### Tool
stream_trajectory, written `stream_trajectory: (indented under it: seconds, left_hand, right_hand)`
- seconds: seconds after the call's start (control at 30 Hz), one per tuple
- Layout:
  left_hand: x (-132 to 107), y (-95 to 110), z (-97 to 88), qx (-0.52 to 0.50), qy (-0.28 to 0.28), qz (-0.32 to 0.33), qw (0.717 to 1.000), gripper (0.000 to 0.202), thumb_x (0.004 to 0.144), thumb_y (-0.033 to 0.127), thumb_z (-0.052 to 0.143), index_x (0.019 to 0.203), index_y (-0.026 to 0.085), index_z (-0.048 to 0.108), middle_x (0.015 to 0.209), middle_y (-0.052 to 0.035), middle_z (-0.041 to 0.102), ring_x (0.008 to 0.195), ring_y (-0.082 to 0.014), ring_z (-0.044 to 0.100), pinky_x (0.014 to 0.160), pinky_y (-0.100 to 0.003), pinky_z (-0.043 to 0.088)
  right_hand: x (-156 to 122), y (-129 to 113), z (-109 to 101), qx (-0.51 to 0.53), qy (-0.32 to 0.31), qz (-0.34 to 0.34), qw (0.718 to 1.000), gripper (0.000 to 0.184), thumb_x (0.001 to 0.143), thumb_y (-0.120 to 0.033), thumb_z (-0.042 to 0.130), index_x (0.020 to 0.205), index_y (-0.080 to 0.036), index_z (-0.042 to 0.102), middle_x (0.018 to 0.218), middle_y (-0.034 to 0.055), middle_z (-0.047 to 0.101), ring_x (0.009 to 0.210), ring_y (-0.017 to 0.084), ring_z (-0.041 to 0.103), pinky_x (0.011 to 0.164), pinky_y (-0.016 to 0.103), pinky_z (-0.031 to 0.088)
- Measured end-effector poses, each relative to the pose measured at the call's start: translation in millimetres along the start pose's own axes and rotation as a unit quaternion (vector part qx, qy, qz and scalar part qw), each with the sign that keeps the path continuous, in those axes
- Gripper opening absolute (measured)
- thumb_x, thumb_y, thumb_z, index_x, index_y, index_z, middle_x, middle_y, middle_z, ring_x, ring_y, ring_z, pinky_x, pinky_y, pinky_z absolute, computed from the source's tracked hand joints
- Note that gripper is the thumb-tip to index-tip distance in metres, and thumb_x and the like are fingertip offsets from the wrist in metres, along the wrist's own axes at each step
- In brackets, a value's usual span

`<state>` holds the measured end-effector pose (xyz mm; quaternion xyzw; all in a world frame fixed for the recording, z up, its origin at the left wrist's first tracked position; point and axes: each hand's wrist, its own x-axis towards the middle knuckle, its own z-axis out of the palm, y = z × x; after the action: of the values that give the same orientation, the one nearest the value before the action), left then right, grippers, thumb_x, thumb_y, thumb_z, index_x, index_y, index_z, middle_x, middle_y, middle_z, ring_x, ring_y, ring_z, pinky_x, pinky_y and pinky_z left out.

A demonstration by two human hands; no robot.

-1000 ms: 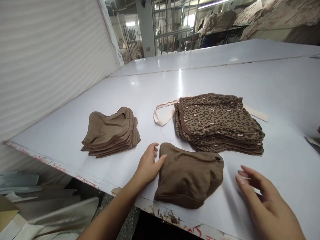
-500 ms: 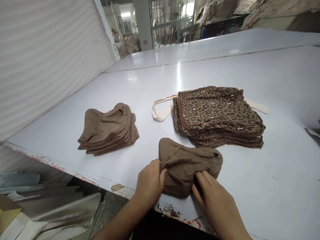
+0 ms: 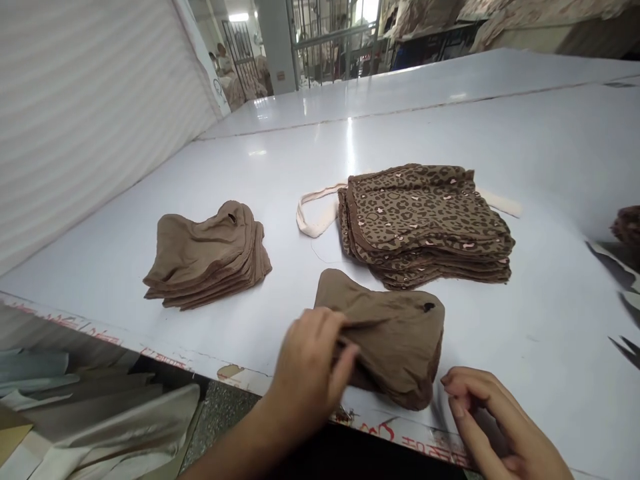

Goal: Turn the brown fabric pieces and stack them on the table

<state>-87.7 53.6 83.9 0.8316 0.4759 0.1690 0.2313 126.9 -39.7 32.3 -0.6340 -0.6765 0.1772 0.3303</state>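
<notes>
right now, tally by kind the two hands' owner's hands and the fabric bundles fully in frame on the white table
Plain brown bundles: 2 (left stack, nearer bundle)
Leopard-print bundle: 1
Hands: 2 (left hand, right hand)
Total: 5

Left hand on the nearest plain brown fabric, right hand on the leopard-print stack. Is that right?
Not quite: the head view shows the right hand off the leopard-print stack, beside the plain brown fabric. The left hand is on that fabric, as you said.
</notes>
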Motion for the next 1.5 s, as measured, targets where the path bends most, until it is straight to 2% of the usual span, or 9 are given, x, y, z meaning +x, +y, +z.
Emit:
stream_trajectory:
  seconds: [0.17, 0.37, 0.6, 0.7, 0.87, 1.13, 1.2, 1.37, 1.5]
  left_hand:
    - [2.8, 12.1, 21.3, -0.021, -0.124, 0.107, 0.986, 0.012, 0.084, 0.025, 0.056, 0.094, 0.018, 0.059, 0.1, -0.0069, 0.058, 0.094, -0.0237, 0.05, 0.084, -0.038, 0.037]
    - [12.8, 10.8, 29.5, -0.307, -0.122, -0.101, 0.938, 0.007, 0.081, 0.023, 0.055, 0.08, 0.017, 0.055, 0.07, 0.0008, 0.052, 0.065, -0.0133, 0.046, 0.06, -0.024, 0.036]
    - [-3.8, 18.2, 32.8, -0.516, -0.124, -0.123, 0.839, 0.012, 0.08, 0.024, 0.057, 0.083, 0.016, 0.048, 0.075, 0.0009, 0.045, 0.067, -0.0106, 0.041, 0.061, -0.021, 0.034]
    - [-7.6, 14.1, 37.0, -0.552, -0.131, -0.127, 0.814, 0.015, 0.081, 0.026, 0.058, 0.083, 0.017, 0.047, 0.076, 0.0009, 0.043, 0.066, -0.0098, 0.038, 0.06, -0.02, 0.032]
    - [-8.8, 11.4, 34.1, -0.554, -0.127, -0.077, 0.819, 0.016, 0.081, 0.028, 0.059, 0.083, 0.016, 0.048, 0.083, -0.0018, 0.045, 0.074, -0.0121, 0.042, 0.068, -0.022, 0.036]
    - [5.8, 11.7, 35.8, -0.478, -0.147, -0.124, 0.857, 0.032, 0.086, 0.045, 0.05, 0.073, 0.016, 0.045, 0.066, 0.0035, 0.039, 0.061, -0.0093, 0.034, 0.055, -0.021, 0.03]
    - [8.9, 9.9, 44.0, -0.489, -0.112, -0.104, 0.859, 0.037, 0.089, 0.045, 0.045, 0.067, 0.016, 0.041, 0.064, 0.0035, 0.036, 0.06, -0.0092, 0.033, 0.055, -0.022, 0.029]
    - [7.6, 6.6, 60.5, -0.473, -0.033, -0.097, 0.875, 0.042, 0.091, 0.046, 0.042, 0.061, 0.017, 0.037, 0.059, 0.004, 0.032, 0.057, -0.0093, 0.03, 0.053, -0.023, 0.026]
    - [3.8, 8.5, 56.1, -0.455, -0.02, -0.093, 0.885, 0.035, 0.09, 0.039, 0.044, 0.064, 0.017, 0.041, 0.061, 0.0029, 0.038, 0.06, -0.0102, 0.035, 0.055, -0.023, 0.03]
  right_hand:
    - [9.1, 1.3, 10.5, -0.016, -0.041, -0.049, 0.998, 0.018, 0.086, -0.028, 0.054, 0.104, -0.027, 0.055, 0.099, 0.0043, 0.058, 0.089, 0.018, 0.062, 0.074, 0.025, 0.053]
    - [2.8, -13.1, 16.3, 0.061, 0.058, 0.137, 0.987, 0.019, 0.088, -0.042, 0.047, 0.091, -0.025, 0.053, 0.085, 0.0024, 0.058, 0.069, 0.016, 0.058, 0.055, 0.021, 0.049]
    - [10.2, -32.6, 22.4, 0.412, -0.02, 0.319, 0.853, 0.029, 0.075, -0.049, 0.064, 0.084, -0.022, 0.064, 0.069, -0.0014, 0.057, 0.065, 0.016, 0.055, 0.06, 0.022, 0.047]
    - [11.7, -26.0, 26.3, 0.447, -0.021, 0.342, 0.826, 0.03, 0.076, -0.049, 0.065, 0.085, -0.02, 0.066, 0.06, -0.0029, 0.05, 0.054, 0.012, 0.046, 0.051, 0.02, 0.042]
    - [12.3, -22.5, 28.2, 0.464, -0.044, 0.34, 0.817, 0.028, 0.074, -0.045, 0.069, 0.088, -0.02, 0.069, 0.056, -0.0039, 0.048, 0.049, 0.011, 0.042, 0.047, 0.021, 0.041]
    - [15.3, -34.1, 30.4, 0.45, -0.004, 0.324, 0.832, 0.029, 0.072, -0.041, 0.072, 0.096, -0.025, 0.071, 0.092, 0.0009, 0.069, 0.088, 0.019, 0.062, 0.081, 0.022, 0.048]
    - [15.6, -39.8, 29.4, 0.48, 0.031, 0.347, 0.805, 0.029, 0.069, -0.04, 0.075, 0.094, -0.025, 0.072, 0.092, 0.002, 0.069, 0.091, 0.02, 0.062, 0.081, 0.023, 0.049]
    - [16.9, -54.3, 30.6, 0.659, 0.032, 0.37, 0.654, 0.022, 0.07, -0.04, 0.072, 0.087, -0.026, 0.072, 0.075, 0.0036, 0.067, 0.072, 0.021, 0.063, 0.069, 0.032, 0.055]
    - [15.4, -45.7, 30.9, 0.64, 0.009, 0.359, 0.679, 0.022, 0.074, -0.041, 0.07, 0.089, -0.026, 0.072, 0.077, 0.0024, 0.066, 0.069, 0.018, 0.061, 0.069, 0.028, 0.053]
